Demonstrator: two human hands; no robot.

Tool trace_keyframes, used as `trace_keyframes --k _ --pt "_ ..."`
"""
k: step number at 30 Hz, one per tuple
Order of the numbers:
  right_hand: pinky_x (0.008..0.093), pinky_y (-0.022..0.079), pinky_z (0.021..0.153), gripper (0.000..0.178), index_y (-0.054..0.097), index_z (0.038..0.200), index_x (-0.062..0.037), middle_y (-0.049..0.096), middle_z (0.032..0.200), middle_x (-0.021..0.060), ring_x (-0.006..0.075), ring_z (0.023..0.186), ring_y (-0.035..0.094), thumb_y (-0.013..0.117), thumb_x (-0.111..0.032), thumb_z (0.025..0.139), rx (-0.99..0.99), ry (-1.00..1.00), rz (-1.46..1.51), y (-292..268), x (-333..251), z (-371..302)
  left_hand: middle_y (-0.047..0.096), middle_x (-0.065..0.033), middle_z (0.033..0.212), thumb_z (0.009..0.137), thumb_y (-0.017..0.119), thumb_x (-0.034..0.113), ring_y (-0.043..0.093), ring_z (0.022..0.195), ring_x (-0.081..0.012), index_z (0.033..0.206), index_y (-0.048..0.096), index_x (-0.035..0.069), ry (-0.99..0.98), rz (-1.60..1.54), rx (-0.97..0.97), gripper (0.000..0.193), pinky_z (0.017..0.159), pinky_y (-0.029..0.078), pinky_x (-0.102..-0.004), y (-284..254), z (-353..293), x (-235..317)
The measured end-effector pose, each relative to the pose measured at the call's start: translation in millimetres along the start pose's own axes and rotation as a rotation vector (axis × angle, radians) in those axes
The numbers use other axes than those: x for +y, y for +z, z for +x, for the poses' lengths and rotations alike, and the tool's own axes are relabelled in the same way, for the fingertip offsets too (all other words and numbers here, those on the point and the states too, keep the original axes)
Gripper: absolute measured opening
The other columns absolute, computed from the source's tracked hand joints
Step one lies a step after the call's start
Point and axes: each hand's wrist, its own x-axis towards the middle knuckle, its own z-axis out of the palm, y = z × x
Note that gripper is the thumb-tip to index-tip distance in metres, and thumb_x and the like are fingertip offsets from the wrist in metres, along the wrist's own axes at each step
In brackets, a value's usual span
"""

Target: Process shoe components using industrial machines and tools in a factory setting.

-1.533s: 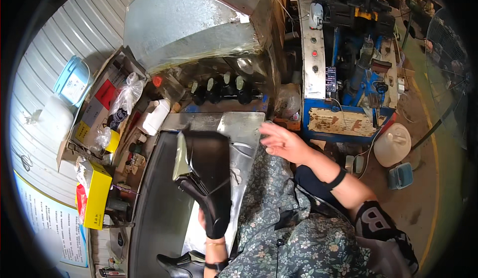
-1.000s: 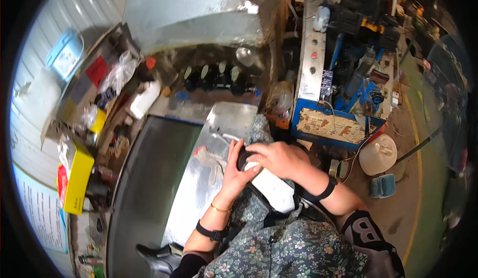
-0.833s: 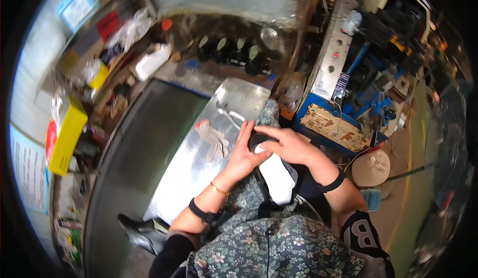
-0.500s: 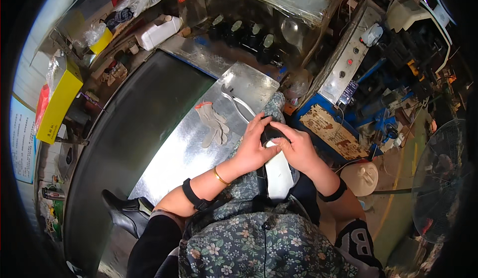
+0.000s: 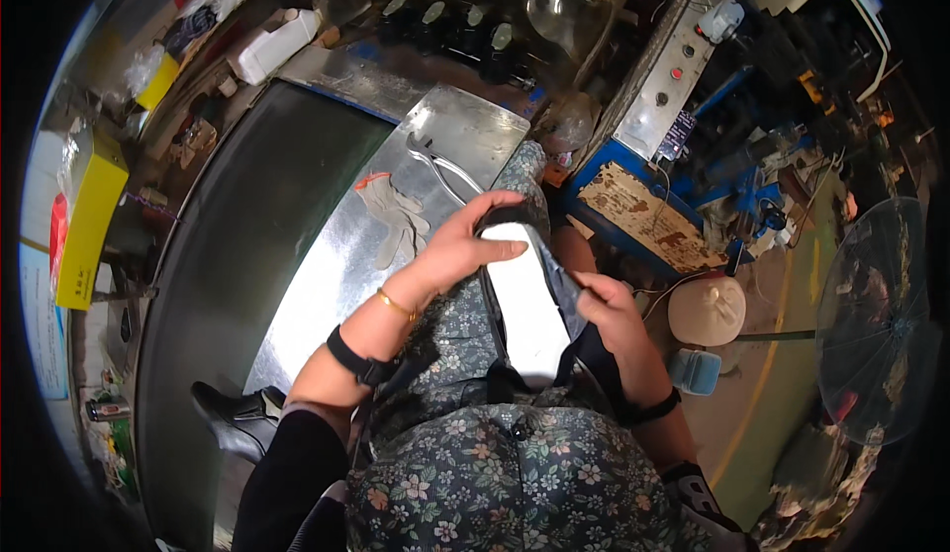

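A dark shoe upper (image 5: 560, 267) with a long white insole (image 5: 527, 305) facing up lies over my lap, on the floral apron (image 5: 505, 478). My left hand (image 5: 457, 249) is closed round its far end, the thumb resting on the white surface. At the right side, the fingers of my right hand (image 5: 614, 313) pinch the dark edge of the upper. Long-handled pliers (image 5: 447, 169) lie on the shiny metal sheet (image 5: 307, 290) beyond my left hand. Beside them is a pale work glove (image 5: 392, 218) with an orange cuff. A black shoe (image 5: 236, 418) stands left of my left forearm.
A dark belt surface (image 5: 267, 191) curves along the left. Ahead to the right stands a machine with a button panel (image 5: 673, 75). A beige round object (image 5: 707, 310), a blue container (image 5: 696, 372) and a large fan (image 5: 876, 324) are on the right.
My hands have parted: the right has moved down along the shoe upper's right edge, while the left stays at its far end. More white insole shows. The whole view has shifted.
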Motion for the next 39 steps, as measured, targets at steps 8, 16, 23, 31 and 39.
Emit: trace_keyframes --k 8,16,23,31,39 --pt "0.0358 0.051 0.091 0.051 0.055 0.132 -0.0001 0.068 0.108 0.0195 0.0306 0.103 0.066 0.044 -0.042 0.104 0.199 0.211 -0.321 36 24 41 0.059 -0.0034 0.118 0.084 0.077 0.007 0.056 0.108 -0.0111 0.136 0.049 0.004 0.233 0.204 0.107 0.060 0.094 0.046 -0.0266 3 4 -35" --pt "0.0482 0.054 0.080 0.050 0.046 0.137 0.0041 0.067 0.101 0.0257 0.0459 0.089 0.065 0.050 -0.030 0.100 0.229 -0.122 -1.075 31 -15 48 0.060 -0.0050 0.113 0.084 0.078 0.011 0.056 0.099 -0.0116 0.134 0.048 0.000 0.194 0.407 0.123 0.059 0.087 0.048 -0.0256 8 33 -30" --pt "0.0392 0.036 0.112 0.055 0.031 0.150 0.0042 0.045 0.145 0.0296 0.0410 0.136 0.044 0.043 -0.026 0.105 0.081 0.225 -0.727 34 -4 -19 0.060 -0.0031 0.111 0.086 0.077 0.009 0.055 0.100 -0.0108 0.135 0.048 0.001 0.175 0.460 0.085 0.058 0.088 0.048 -0.0263 8 25 -34" --pt "0.0344 0.030 0.114 0.063 0.019 0.153 0.0037 0.039 0.150 0.0163 0.0230 0.138 0.038 0.050 -0.023 0.105 0.014 -0.077 0.006 42 9 31 0.054 -0.0138 0.140 0.106 0.035 0.040 0.053 0.128 -0.0220 0.144 0.045 -0.001 0.001 -0.515 0.297 0.056 0.112 0.037 -0.0362 23 20 -19" --pt "0.0414 0.033 0.113 0.086 0.008 0.150 0.0119 0.036 0.147 0.0340 0.0404 0.138 0.039 0.063 -0.028 0.097 0.173 -0.119 -0.331 78 10 39 0.063 -0.0349 0.097 0.108 0.025 0.042 0.060 0.100 -0.0511 0.112 0.051 -0.003 -0.141 1.065 0.408 0.052 0.089 0.048 -0.0501 3 5 -25"
